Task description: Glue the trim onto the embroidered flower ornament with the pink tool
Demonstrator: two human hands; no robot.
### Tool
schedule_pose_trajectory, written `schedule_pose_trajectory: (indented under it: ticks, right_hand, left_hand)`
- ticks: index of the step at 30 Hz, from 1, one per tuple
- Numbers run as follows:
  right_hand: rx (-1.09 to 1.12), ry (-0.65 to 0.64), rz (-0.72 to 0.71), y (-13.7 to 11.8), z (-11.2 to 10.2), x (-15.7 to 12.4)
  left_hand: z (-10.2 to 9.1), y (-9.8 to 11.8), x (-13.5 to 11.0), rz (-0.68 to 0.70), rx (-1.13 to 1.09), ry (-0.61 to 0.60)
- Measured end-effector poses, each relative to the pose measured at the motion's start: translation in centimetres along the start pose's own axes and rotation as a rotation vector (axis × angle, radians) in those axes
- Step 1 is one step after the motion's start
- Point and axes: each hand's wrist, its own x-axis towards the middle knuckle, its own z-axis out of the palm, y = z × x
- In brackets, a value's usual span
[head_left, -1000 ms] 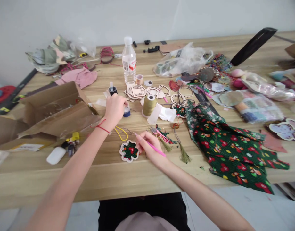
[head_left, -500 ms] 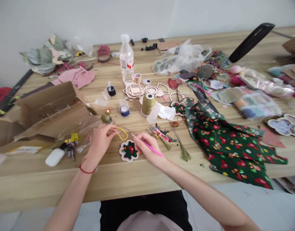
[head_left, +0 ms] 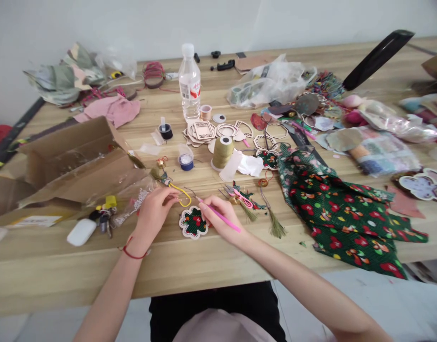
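Pink slim plastic tool sits pinched in the right hand, fingers closed around it; the left hand pinches a yellow cord loop. A green floral ornament with scalloped wooden edge lies between them, at six o'clock, on the pale wooden table; an olive thread spool stands at twelve o'clock.

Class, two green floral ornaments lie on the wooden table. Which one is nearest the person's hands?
The white-scalloped green floral ornament beside the right hand; the other, smaller one sits farther off, beside the wooden cut-outs.
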Motion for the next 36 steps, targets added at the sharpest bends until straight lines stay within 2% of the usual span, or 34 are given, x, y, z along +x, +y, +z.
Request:
schedule_pose_trajectory:
  ticks: [25, 36]
  right_hand:
    - [-0.089, -0.006, -0.061, -0.4, -0.1, -0.2]
    - [-0.140, -0.033, -0.134, -0.8, -0.3, -0.3]
  left_hand:
    - [0.9, -0.3, 0.0, 0.070, 0.031, -0.012]
    - [1.0, -0.2, 0.1, 0.071, 0.028, -0.029]
